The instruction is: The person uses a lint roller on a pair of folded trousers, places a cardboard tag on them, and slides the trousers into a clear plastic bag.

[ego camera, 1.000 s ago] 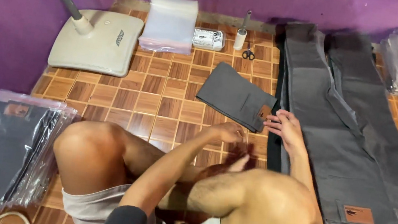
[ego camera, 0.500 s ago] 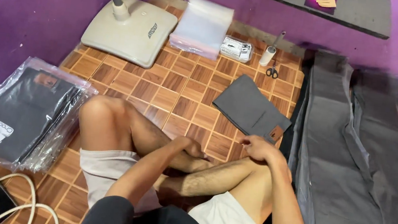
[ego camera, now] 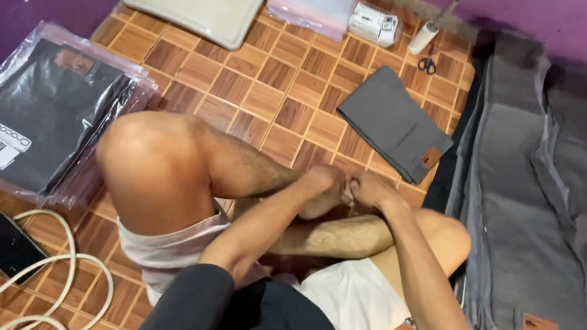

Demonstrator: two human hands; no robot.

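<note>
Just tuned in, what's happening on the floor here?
A person sits cross-legged on the brown tiled floor. Left hand and right hand meet close together over the shin; whether they hold anything cannot be told. A folded grey pair of trousers with a brown patch lies just beyond them, apart. Bagged dark trousers are stacked at the left.

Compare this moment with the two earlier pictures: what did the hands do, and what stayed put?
The right hand let go of the folded grey trousers and drew back toward the body. The left hand came in too, so both hands now meet over the crossed legs, touching. Whether they hold anything cannot be told. The trousers, scissors and bagged stack lie where they were.
</note>
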